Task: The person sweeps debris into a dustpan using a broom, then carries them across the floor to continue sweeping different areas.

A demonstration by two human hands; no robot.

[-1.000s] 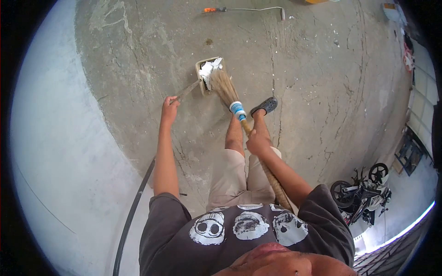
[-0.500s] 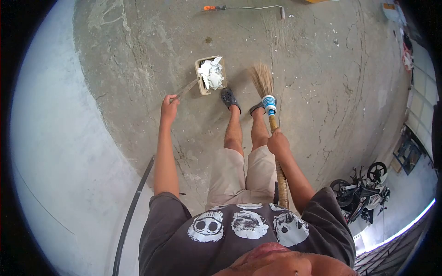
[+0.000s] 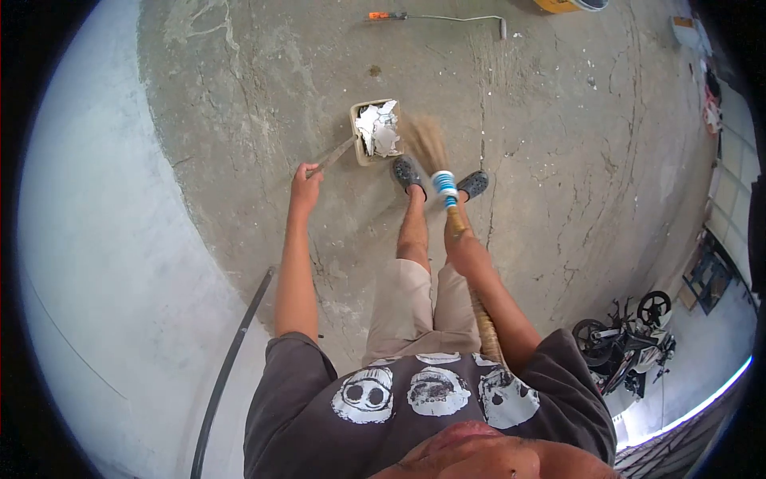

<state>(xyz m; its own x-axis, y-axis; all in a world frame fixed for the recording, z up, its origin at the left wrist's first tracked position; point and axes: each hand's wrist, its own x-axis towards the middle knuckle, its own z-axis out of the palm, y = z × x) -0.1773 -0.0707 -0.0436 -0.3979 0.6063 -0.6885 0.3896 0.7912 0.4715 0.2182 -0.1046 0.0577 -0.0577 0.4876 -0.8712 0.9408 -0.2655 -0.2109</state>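
My left hand (image 3: 306, 190) is closed round the handle of a dustpan (image 3: 358, 155), whose tan pan rests on the concrete in front of my left shoe. White flaky scraps (image 3: 378, 129) fill much of the pan. In my right hand (image 3: 468, 254) is a broom (image 3: 443, 185), gripped by its wrapped stick below a blue-and-white band. Its straw bristles, smeared by motion, reach the right side of the dustpan. The stick's upper end runs back along my right side to my shirt.
A paint roller (image 3: 455, 17) with an orange handle lies ahead on the cracked floor, near a yellow bucket (image 3: 561, 5). To the right stands a motorcycle (image 3: 626, 339). A dark pipe (image 3: 231, 359) runs along the white wall (image 3: 104, 199) at left.
The broom has swung left, its bristles moving from in front of my right shoe to the dustpan's edge. My right hand has moved left with it, while the dustpan stays in my left hand.
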